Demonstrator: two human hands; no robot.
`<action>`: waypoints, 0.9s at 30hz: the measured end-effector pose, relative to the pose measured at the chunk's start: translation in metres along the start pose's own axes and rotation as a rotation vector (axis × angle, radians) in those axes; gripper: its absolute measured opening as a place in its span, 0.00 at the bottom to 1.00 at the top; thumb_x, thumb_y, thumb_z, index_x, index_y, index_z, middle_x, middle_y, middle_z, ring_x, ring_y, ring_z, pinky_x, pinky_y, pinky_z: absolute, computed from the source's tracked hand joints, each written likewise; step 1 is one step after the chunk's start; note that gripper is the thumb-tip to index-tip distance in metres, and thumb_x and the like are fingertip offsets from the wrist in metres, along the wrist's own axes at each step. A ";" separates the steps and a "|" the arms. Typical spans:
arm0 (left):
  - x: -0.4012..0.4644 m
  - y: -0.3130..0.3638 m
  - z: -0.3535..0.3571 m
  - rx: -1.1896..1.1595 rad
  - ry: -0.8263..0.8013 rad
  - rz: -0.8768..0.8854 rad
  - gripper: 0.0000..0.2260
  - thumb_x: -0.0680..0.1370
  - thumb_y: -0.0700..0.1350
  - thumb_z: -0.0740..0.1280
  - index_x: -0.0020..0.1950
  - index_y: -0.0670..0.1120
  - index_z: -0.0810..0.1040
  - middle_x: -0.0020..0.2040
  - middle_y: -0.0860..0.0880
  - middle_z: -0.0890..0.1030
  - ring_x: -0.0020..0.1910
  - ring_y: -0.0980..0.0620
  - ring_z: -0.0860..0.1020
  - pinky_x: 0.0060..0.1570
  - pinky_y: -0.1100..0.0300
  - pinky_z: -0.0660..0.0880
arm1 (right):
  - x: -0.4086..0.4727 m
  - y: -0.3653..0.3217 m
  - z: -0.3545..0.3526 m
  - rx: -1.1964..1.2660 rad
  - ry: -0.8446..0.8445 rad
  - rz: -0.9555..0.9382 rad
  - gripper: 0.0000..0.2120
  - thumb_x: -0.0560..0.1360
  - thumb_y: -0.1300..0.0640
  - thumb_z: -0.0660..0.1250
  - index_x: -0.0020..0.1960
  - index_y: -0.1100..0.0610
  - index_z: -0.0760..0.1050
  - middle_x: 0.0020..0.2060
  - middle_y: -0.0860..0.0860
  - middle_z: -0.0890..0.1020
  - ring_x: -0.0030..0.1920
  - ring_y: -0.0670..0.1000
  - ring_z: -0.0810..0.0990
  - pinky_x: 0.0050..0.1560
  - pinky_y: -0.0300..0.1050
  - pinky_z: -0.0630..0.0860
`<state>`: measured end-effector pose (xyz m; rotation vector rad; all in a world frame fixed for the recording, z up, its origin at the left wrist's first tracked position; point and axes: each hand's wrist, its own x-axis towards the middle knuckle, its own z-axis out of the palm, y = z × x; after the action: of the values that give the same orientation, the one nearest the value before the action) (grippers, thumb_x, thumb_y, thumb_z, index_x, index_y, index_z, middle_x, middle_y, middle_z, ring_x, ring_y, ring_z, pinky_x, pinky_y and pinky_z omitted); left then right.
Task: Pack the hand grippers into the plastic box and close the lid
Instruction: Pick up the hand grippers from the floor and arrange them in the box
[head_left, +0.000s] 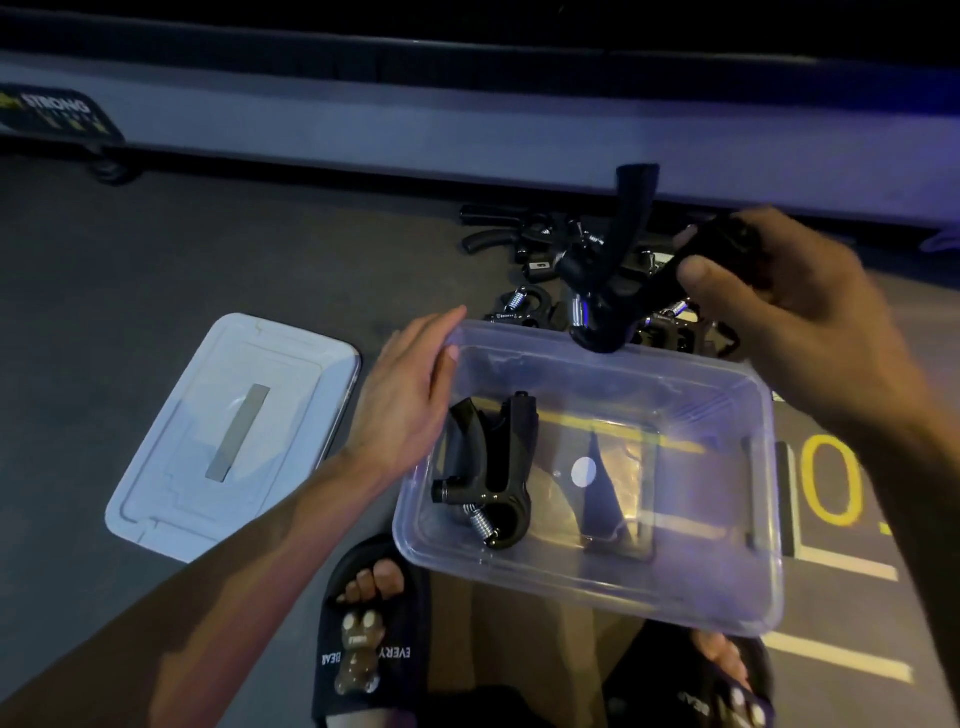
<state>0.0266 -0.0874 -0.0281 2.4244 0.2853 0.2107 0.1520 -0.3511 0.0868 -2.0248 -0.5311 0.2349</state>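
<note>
Behind box (587, 582): gripper pile (540, 249); lid (234, 436) left. R hand (779, 312) clasps gripper (618, 270), L hand (410, 395) loose.

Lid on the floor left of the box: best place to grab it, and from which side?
Probably the lid's long right edge, nearest the plastic box, taken from above by the left hand. The lid lies flat on the floor, so only its rim gives a hold; its centre looks flat, with no handle.

clear plastic box (597, 582): open | one black hand gripper (491, 475) inside, left | white lid (234, 436) on floor, left
</note>
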 end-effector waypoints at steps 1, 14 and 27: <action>-0.004 0.000 -0.001 -0.023 -0.004 -0.002 0.18 0.86 0.45 0.56 0.77 0.48 0.69 0.72 0.51 0.74 0.70 0.55 0.70 0.70 0.59 0.66 | -0.004 -0.002 -0.001 0.032 -0.053 0.007 0.13 0.77 0.47 0.67 0.58 0.53 0.77 0.44 0.50 0.82 0.42 0.46 0.78 0.46 0.52 0.75; -0.038 -0.021 0.000 -0.199 -0.027 -0.329 0.19 0.86 0.53 0.52 0.76 0.52 0.69 0.68 0.53 0.77 0.64 0.55 0.74 0.62 0.61 0.68 | -0.046 0.021 0.075 0.339 -0.171 0.480 0.12 0.76 0.62 0.69 0.58 0.63 0.75 0.49 0.64 0.83 0.49 0.62 0.83 0.42 0.55 0.84; -0.038 -0.024 0.001 -0.231 -0.035 -0.324 0.18 0.86 0.53 0.53 0.75 0.52 0.70 0.63 0.60 0.75 0.62 0.62 0.73 0.55 0.79 0.63 | -0.050 0.030 0.138 0.120 -0.133 0.422 0.18 0.72 0.55 0.75 0.59 0.45 0.76 0.48 0.48 0.78 0.48 0.50 0.83 0.40 0.43 0.83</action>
<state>-0.0129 -0.0801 -0.0469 2.1160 0.5979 0.0522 0.0634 -0.2788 -0.0094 -1.9946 -0.1588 0.6435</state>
